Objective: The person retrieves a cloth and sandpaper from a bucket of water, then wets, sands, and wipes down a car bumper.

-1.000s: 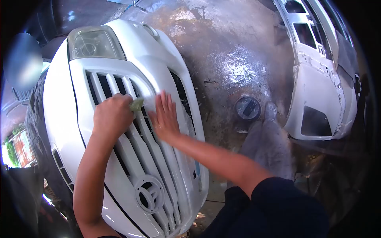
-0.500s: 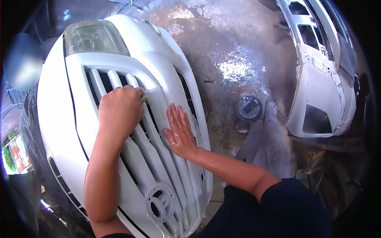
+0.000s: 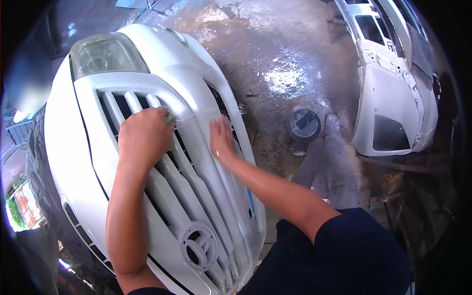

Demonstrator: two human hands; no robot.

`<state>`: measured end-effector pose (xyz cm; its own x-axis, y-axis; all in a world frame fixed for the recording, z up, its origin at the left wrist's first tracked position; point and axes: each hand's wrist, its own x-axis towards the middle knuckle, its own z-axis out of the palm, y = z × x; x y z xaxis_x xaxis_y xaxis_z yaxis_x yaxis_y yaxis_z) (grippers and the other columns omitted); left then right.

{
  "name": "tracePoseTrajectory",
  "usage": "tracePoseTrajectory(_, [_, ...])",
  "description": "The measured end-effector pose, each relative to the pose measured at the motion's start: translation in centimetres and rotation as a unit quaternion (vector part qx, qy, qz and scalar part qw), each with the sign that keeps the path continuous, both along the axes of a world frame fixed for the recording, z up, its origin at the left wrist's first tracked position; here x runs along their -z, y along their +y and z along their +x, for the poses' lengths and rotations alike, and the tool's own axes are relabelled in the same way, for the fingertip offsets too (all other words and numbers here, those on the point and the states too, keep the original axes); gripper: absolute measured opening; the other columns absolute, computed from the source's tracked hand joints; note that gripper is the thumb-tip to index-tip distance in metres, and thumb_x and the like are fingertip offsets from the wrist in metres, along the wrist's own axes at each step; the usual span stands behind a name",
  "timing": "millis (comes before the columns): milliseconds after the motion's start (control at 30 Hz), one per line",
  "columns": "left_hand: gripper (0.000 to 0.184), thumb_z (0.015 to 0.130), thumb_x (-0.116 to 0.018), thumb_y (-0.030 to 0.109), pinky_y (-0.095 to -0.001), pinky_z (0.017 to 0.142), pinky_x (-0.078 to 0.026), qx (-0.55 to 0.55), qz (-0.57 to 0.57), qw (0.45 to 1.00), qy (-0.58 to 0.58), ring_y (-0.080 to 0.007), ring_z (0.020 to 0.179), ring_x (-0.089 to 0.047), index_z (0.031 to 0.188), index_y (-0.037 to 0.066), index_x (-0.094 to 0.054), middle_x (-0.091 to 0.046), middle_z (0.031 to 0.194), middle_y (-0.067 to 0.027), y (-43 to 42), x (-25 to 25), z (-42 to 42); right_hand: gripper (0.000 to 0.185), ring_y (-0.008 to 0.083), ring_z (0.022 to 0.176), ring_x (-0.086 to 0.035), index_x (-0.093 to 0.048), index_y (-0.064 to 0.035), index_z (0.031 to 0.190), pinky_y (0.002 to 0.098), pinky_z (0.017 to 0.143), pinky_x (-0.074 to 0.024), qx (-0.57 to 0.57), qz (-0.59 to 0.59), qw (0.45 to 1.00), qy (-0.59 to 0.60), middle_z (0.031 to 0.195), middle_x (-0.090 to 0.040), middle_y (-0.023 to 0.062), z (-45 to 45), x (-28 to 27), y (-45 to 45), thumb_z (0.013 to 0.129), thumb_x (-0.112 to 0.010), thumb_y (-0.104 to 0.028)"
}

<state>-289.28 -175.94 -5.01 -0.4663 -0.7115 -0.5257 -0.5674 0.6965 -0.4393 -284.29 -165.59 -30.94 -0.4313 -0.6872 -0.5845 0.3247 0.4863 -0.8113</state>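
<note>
My left hand (image 3: 145, 135) is closed on a small greenish scouring pad (image 3: 170, 119), most of it hidden under the fingers. It presses on the upper slats of the white grille (image 3: 184, 189), at the front of a white car body. Further right, my right hand (image 3: 223, 140) looks wet, its fingers stretched out and slightly blurred. It is at the white bumper (image 3: 196, 130) beside the grille, seen nearly edge-on; whether the whole palm touches cannot be made out. Below my hands, a round emblem mount (image 3: 199, 246) sits in the grille.
A cloudy headlight (image 3: 108, 53) lies beyond the grille. On the wet floor (image 3: 280, 54) stands a round container (image 3: 303, 132) with a dark rectangular object on top, beside my foot (image 3: 332, 121). Another bare white body part (image 3: 388, 103) stands at the right.
My right hand has turned from lying flat to nearly edge-on and shifted slightly along the bumper. My left hand stays on the upper slats with the pad. The whole view has shifted a little.
</note>
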Motion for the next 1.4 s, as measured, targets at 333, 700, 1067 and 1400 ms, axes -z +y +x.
tracePoseTrajectory(333, [0.036,0.085,-0.068,0.019,-0.0445,0.088,-0.056,-0.018,0.005,1.000,0.023,-0.0324,0.095,-0.072,0.120,0.012,-0.072,-0.075,0.101,-0.0142,0.3,0.0,-0.2,0.071,0.0434,0.141,-0.040,-0.038,0.0073,0.146,0.0456,0.119,-0.0291,0.066,-0.038,0.994,-0.078,0.151,-0.041,0.0303,-2.5,5.1,-4.8,0.106,-0.033,-0.051])
tracePoseTrajectory(700, [0.031,0.084,-0.072,0.020,-0.0440,0.084,-0.057,-0.024,0.010,0.997,0.074,-0.0321,0.092,-0.072,0.114,0.012,-0.073,-0.075,0.098,-0.0127,-0.3,-0.4,0.3,0.059,0.0436,0.138,-0.042,-0.049,0.0033,0.138,0.0494,0.116,-0.0325,0.088,-0.021,0.995,-0.044,0.147,-0.046,0.0284,-1.2,6.0,-4.9,0.106,-0.036,-0.045])
tracePoseTrajectory(1067, [0.018,0.081,-0.071,0.015,-0.0435,0.071,-0.058,0.006,-0.040,0.981,0.190,-0.0303,0.083,-0.071,0.098,0.011,-0.071,-0.070,0.087,-0.0106,-2.0,-0.3,0.9,0.058,0.0412,0.149,-0.027,-0.030,0.0035,0.154,0.0467,0.124,-0.0202,-0.069,-0.216,0.945,0.235,0.161,-0.029,0.0262,-5.8,-2.0,-8.5,0.106,-0.037,-0.029])
tracePoseTrajectory(1400, [0.041,0.073,-0.084,0.019,-0.0413,0.075,-0.054,0.040,-0.032,0.936,0.349,-0.0314,0.092,-0.065,0.110,0.011,-0.067,-0.065,0.103,-0.0104,-3.3,-0.9,-0.1,0.063,0.0471,0.150,-0.021,-0.030,0.0054,0.153,0.0513,0.123,-0.0187,-0.154,-0.220,0.945,0.186,0.163,-0.018,0.0291,-8.3,-1.6,-10.5,0.105,-0.044,-0.032])
